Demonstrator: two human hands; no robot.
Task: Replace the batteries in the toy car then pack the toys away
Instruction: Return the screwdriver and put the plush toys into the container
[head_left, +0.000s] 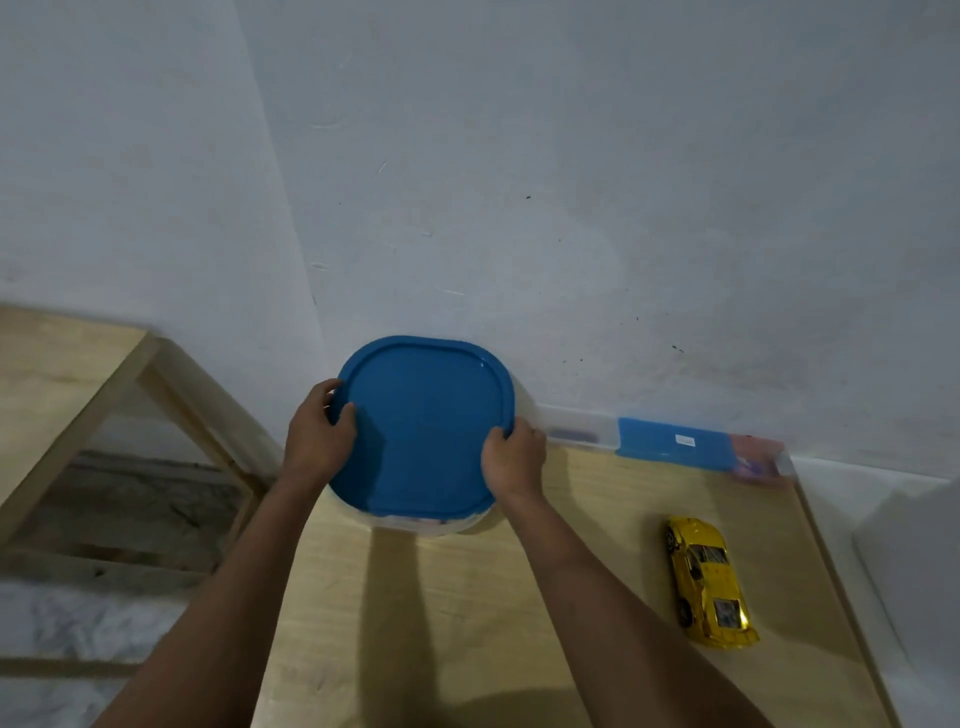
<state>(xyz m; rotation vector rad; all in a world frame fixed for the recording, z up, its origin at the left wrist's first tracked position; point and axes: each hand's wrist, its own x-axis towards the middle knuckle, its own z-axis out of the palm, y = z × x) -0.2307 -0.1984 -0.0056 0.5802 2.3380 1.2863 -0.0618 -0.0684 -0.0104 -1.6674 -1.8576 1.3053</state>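
Toy car (709, 582): shiny yellow-gold sports model with dark wheels and reflective windows. It lies flat on the light wooden table (467, 623), right side, near the right edge, long axis running roughly toward the wall. No hand is on it, and it sits well apart from the tub.

Blue lid (423, 431): rounded-square, glossy, with a raised ridge running just inside the rim. It sits over a whitish translucent container (426, 525), of which only a strip of wall shows below the lid's near edge. The tub is at the far edge of the table, up against the pale wall (571, 208). Whether the lid is fully seated cannot be told. The tub's contents are hidden.

Left hand (317, 431): at the lid's left edge, fingers curled over the rim, thumb on the top surface, clamped on the lid. The forearm comes in from bottom left.

Right hand (514, 457): at the lid's right edge, fingers wrapped around the rim, back of the hand to the camera, also gripping the lid. The forearm comes in from bottom right.

A flat box (670, 444), clear with a blue top, lies along the wall to the right of the tub, blurred. A second table (62, 364) of the same wood stands on the left.
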